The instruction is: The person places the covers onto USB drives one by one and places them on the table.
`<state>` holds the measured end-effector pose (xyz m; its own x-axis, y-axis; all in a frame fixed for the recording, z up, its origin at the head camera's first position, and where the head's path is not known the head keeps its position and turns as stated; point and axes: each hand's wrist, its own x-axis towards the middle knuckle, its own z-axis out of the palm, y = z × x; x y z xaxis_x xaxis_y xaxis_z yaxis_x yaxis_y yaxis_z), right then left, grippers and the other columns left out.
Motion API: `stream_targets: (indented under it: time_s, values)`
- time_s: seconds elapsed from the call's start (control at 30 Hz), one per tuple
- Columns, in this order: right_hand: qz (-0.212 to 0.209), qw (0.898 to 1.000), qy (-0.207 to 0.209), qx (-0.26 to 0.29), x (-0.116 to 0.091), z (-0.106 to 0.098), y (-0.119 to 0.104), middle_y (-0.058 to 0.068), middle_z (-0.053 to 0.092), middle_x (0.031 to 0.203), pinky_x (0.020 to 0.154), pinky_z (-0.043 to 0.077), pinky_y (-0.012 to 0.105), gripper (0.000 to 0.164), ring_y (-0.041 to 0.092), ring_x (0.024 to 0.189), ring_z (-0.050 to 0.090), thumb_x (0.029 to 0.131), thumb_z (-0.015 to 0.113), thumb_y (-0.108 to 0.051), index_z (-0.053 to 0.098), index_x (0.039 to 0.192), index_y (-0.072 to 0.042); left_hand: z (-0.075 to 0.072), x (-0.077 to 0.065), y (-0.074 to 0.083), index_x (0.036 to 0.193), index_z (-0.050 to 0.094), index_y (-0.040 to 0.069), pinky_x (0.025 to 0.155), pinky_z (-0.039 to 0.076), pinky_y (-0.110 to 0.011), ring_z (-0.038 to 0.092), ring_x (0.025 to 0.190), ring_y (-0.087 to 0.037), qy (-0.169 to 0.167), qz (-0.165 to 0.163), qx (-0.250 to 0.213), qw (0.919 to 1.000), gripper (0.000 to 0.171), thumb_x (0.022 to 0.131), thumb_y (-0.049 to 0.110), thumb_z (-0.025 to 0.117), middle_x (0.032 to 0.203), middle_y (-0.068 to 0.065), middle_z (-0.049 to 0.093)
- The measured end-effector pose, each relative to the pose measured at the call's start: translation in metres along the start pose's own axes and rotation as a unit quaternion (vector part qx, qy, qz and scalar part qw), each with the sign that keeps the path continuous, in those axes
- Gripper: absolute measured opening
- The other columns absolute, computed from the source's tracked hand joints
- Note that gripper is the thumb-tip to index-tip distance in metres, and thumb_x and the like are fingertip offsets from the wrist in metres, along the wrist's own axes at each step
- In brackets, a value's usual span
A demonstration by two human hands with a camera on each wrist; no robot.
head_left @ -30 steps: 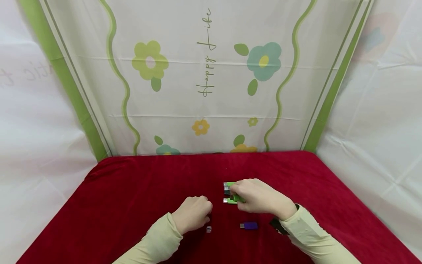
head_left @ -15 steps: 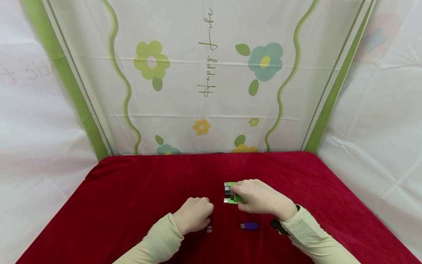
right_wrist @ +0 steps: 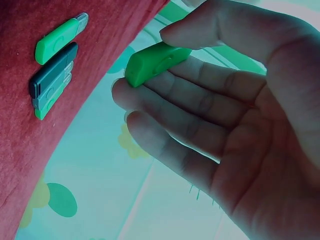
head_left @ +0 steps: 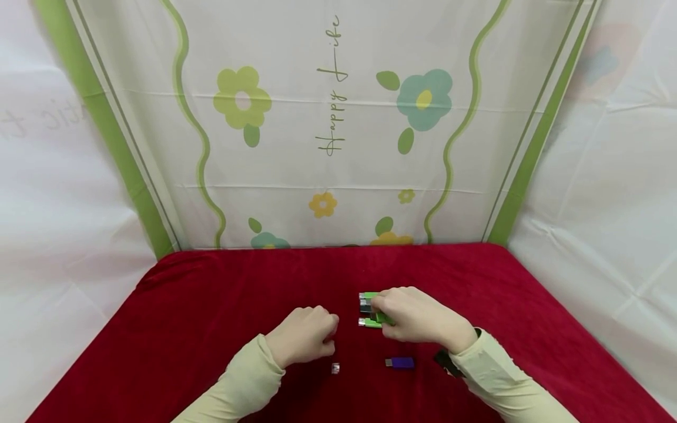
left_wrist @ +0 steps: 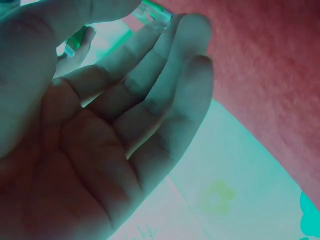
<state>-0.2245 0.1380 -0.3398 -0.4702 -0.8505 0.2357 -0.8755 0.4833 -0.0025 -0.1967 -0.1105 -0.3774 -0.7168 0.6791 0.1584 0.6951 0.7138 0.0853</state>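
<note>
My right hand (head_left: 409,314) pinches a green USB stick (right_wrist: 156,62) between thumb and fingers, just above the cloth. Beside it on the cloth lie a green USB stick (right_wrist: 57,41), a dark one (right_wrist: 54,70) and another green one (right_wrist: 46,107). To the left, my left hand (head_left: 304,335) is held low over the cloth with relaxed, bent fingers (left_wrist: 150,107) and an open palm. A green-and-clear piece (left_wrist: 152,15) shows by its fingertips; whether they touch it cannot be told. A small clear cap (head_left: 335,368) lies just below that hand.
A blue USB stick (head_left: 399,363) lies nearer me on the red cloth (head_left: 238,294). A dark object (head_left: 448,363) is partly hidden by the right sleeve. White fabric walls (head_left: 338,170) with printed flowers stand at the back and sides.
My left hand has shifted a little up and left, away from the clear cap. My right hand stays in place with the green USB stick.
</note>
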Motion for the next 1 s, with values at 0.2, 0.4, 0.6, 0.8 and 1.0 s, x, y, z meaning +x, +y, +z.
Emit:
stream_targets:
  time_s: [0.2,0.4,0.6,0.8,1.0]
  values:
    - [0.004,1.0,-0.002,0.007,0.0,-0.001,0.0,-0.014,0.039,0.066,0.047,0.033,0.022,0.027,0.005,0.055,0.033,0.069,0.071,-0.003,0.049,0.072,-0.018,-0.011,0.005,0.002,0.072,0.055,0.017,0.045,0.035,-0.016,0.039,0.051,-0.002,0.051,0.018,-0.008,0.9985,0.021,0.082,0.013,0.073,0.063,0.011,0.042]
    - [0.001,1.0,0.008,-0.001,0.0,0.0,0.002,-0.015,0.04,0.068,0.049,0.035,0.02,0.026,0.004,0.056,0.037,0.07,0.072,-0.006,0.051,0.073,-0.02,-0.013,0.009,0.007,0.086,0.065,0.014,0.051,0.039,-0.011,0.046,0.06,-0.002,0.128,0.044,-0.008,0.9907,0.009,0.086,0.017,0.073,0.076,0.006,0.054]
    - [-0.006,1.0,0.017,0.001,0.001,0.0,0.002,-0.012,0.044,0.068,0.05,0.036,0.02,0.024,0.003,0.057,0.038,0.071,0.072,-0.004,0.053,0.072,-0.019,-0.014,0.009,0.011,0.092,0.068,0.013,0.055,0.042,-0.01,0.05,0.065,-0.001,0.143,0.05,-0.023,0.9882,0.009,0.087,0.017,0.074,0.082,0.003,0.058]
    - [-0.006,1.0,0.016,0.003,0.001,-0.002,0.001,-0.008,0.049,0.069,0.05,0.036,0.019,0.022,0.003,0.057,0.038,0.072,0.071,-0.001,0.055,0.072,-0.017,-0.013,0.009,0.012,0.092,0.069,0.014,0.054,0.041,-0.01,0.051,0.064,0.0,0.137,0.045,-0.02,0.9894,0.01,0.088,0.02,0.075,0.083,0.005,0.06]
    - [-0.007,1.0,0.017,-0.002,0.001,0.002,0.001,-0.007,0.049,0.069,0.05,0.036,0.019,0.02,0.004,0.057,0.038,0.073,0.072,-0.002,0.058,0.074,-0.015,-0.012,0.009,0.013,0.092,0.069,0.014,0.054,0.041,-0.009,0.052,0.062,0.001,0.13,0.049,-0.021,0.9901,0.012,0.088,0.022,0.076,0.083,0.006,0.06]
